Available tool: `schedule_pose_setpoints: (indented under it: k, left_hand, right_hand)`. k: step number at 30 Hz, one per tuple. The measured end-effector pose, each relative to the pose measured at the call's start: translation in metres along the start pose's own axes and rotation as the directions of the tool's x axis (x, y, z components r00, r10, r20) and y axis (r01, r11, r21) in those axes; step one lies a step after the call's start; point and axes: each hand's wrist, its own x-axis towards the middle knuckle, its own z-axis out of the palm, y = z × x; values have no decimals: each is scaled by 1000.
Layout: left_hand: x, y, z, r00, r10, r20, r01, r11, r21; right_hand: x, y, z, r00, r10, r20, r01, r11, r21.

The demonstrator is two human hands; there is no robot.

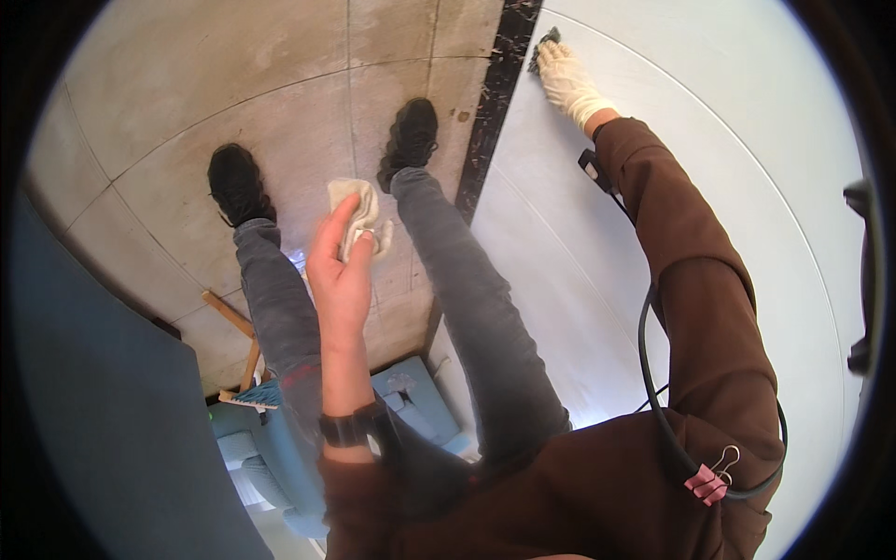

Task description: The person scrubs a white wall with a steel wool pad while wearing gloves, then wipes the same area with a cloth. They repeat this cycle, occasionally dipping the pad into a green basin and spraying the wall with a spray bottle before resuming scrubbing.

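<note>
My left hand [341, 273], bare with a dark band at the wrist, pinches a crumpled cream cloth [355, 210] between thumb and fingers, above the floor and between my legs. At the upper right, my right hand [568, 78] wears a whitish glove. Its fingers press a dark green-grey scouring pad [548, 49] against the white wall panel [560, 210], close to the black skirting strip [498, 105]. The palm side of the right hand is hidden.
Beige floor tiles [294, 126] with stains lie under my black shoes. A blue panel [119, 392] stands at the left. Near my left leg are a wooden frame [229, 313] with a blue-green brush or mop head [257, 396] and blue furniture or containers [413, 399]. A black cable [644, 336] hangs by my right arm.
</note>
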Motion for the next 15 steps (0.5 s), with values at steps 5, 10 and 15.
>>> schedule_pose_setpoints:
  k: [5, 10, 15]
  left_hand:
    - [-1, -2, 1, 1000, 5, -17, -4, 999, 48]
    - [-1, -5, 3, 1000, -11, 16, 10, 999, 36]
    - [3, -17, -2, 997, 40, 65, -42, 999, 31]
  right_hand:
    - [-30, -128, 13, 901, 89, 424, -307, 823, 478]
    - [-68, -135, -23, 932, -217, 291, 128, 946, 297]
    - [-38, 17, -81, 991, 131, 25, -131, 991, 9]
